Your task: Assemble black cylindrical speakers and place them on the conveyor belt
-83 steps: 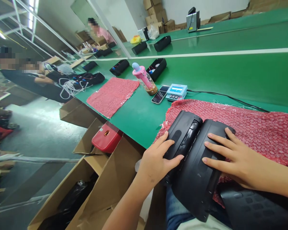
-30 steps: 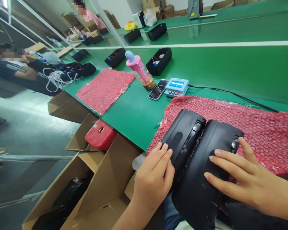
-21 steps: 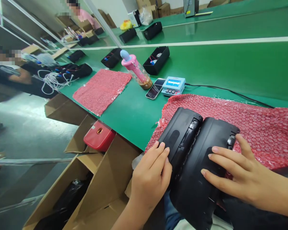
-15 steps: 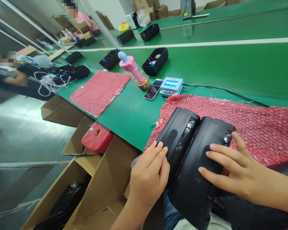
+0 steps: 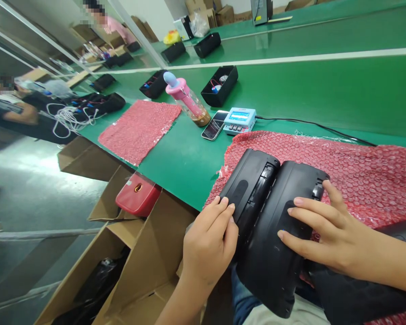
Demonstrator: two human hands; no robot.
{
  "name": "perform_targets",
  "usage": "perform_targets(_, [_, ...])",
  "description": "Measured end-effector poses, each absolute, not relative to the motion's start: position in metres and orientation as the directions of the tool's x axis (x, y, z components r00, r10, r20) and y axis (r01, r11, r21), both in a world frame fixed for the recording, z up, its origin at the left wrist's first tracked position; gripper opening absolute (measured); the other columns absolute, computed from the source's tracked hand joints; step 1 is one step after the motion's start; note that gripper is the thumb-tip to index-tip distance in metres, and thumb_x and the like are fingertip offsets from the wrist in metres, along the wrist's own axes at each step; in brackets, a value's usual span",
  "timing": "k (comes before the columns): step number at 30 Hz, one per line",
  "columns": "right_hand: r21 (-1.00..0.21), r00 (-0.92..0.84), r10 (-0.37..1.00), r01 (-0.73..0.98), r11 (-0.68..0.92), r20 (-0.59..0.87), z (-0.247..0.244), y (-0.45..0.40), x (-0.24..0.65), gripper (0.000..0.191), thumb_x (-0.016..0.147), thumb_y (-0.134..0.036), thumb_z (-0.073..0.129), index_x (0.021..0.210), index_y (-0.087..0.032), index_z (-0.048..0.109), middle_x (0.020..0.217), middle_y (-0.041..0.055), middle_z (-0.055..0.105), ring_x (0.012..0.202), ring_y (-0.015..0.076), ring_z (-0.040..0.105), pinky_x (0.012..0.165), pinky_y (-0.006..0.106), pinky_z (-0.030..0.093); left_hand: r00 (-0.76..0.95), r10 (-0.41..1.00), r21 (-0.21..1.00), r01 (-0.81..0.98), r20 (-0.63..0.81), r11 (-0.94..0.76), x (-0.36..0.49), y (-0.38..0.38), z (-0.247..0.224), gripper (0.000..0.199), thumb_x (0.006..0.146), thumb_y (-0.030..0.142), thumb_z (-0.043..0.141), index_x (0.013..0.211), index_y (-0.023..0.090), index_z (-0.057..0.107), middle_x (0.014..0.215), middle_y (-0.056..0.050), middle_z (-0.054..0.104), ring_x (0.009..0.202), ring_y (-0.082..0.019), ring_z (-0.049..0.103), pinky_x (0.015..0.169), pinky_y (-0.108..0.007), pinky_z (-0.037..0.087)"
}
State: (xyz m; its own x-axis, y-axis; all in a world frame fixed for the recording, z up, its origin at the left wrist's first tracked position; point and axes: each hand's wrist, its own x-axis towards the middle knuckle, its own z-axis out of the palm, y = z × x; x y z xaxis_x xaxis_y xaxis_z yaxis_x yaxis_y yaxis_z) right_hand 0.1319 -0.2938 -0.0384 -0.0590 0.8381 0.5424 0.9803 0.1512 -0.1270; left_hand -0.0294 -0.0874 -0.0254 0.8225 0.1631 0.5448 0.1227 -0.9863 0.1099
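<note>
Two long, curved black plastic housings lie side by side, tilted, over red bubble wrap and my lap. My left hand (image 5: 209, 237) grips the left housing (image 5: 253, 164) along its near left side, fingers close together and bent over it. On the right housing (image 5: 270, 266), my right hand (image 5: 334, 230) rests with fingers spread over the curved top. One finger reaches the slotted far corner, and the palm lies off the right edge. A narrow gap with clips and slots runs between the housings. Their undersides are hidden. Another dark piece (image 5: 358, 293) lies below my right forearm.
Red bubble wrap (image 5: 358, 180) covers the green bench (image 5: 179, 167) beyond the housings. A blue meter (image 5: 240, 121), a phone (image 5: 214, 125), a pink-lidded bottle (image 5: 189, 101) and an open black box with wires (image 5: 219, 85) stand behind. Cardboard boxes (image 5: 149, 257) sit lower left. Co-workers sit farther off.
The view has shifted slightly. Both hands keep nearly the same hold; the right housing and right hand have moved a little left and up in view.
</note>
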Motion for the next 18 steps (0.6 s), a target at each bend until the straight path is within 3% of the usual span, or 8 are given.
perform_targets(18, [-0.151, -0.039, 0.841, 0.978, 0.142, 0.540, -0.0379, -0.2952, 0.1315, 0.036, 0.087, -0.006, 0.041, 0.109, -0.024, 0.063, 0.111, 0.0075, 0.060, 0.125, 0.0197, 0.043, 0.115, 0.055, 0.007, 0.819, 0.165, 0.097, 0.133, 0.550, -0.986, -0.0275, -0.0881, -0.0259, 0.021, 0.078, 0.005, 0.055, 0.095, 0.011, 0.066, 0.097, -0.013, 0.071, 0.097, -0.024, 0.067, 0.088, -0.037, 0.056])
